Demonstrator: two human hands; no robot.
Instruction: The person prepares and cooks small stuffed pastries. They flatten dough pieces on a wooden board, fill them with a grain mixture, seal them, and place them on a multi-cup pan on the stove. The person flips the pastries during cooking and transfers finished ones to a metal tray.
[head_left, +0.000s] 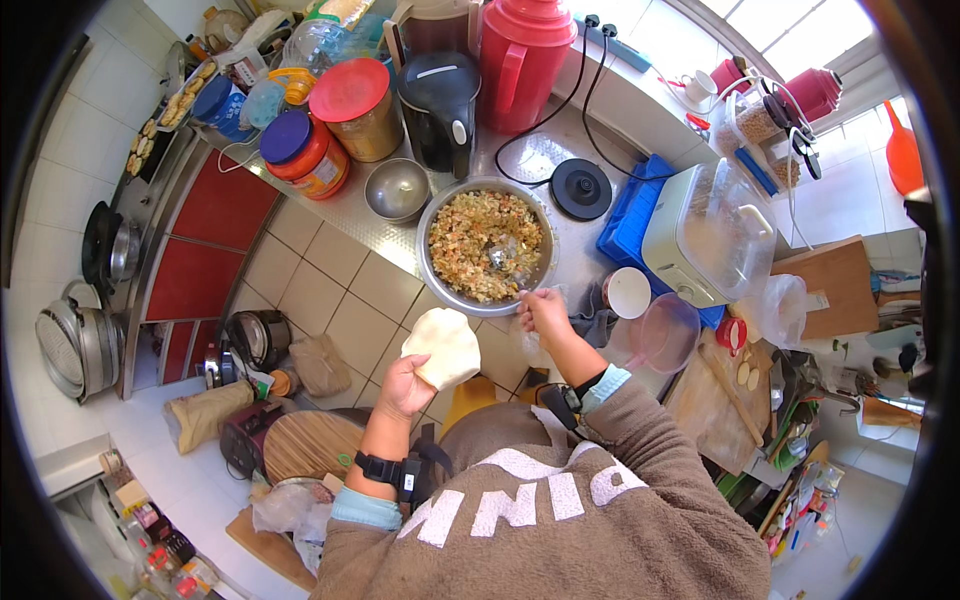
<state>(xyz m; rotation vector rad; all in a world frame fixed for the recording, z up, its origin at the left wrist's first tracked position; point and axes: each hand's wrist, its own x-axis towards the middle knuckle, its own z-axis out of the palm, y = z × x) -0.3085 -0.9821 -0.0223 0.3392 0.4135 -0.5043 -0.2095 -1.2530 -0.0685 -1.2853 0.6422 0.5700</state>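
Note:
My left hand (407, 384) holds a flat, pale round of dough (442, 349) by its lower left edge, thumb on top. Beyond it, a large steel bowl (424, 264) stands at the counter's edge, with chopped filling (480, 229) of pale, orange and green bits in it. A metal spoon (496, 257) rests in the filling, partly buried. At the bowl's near right rim, my right hand (546, 313) pinches the end of the spoon's handle. The dough is apart from the bowl.
A small steel bowl (397, 190), a black kettle (439, 112) and a red thermos (525, 67) stand behind. To the right are a kettle base (581, 189), a blue basket (636, 196), a white appliance (697, 232) and a rolling pin (731, 394) on a wooden board (694, 405).

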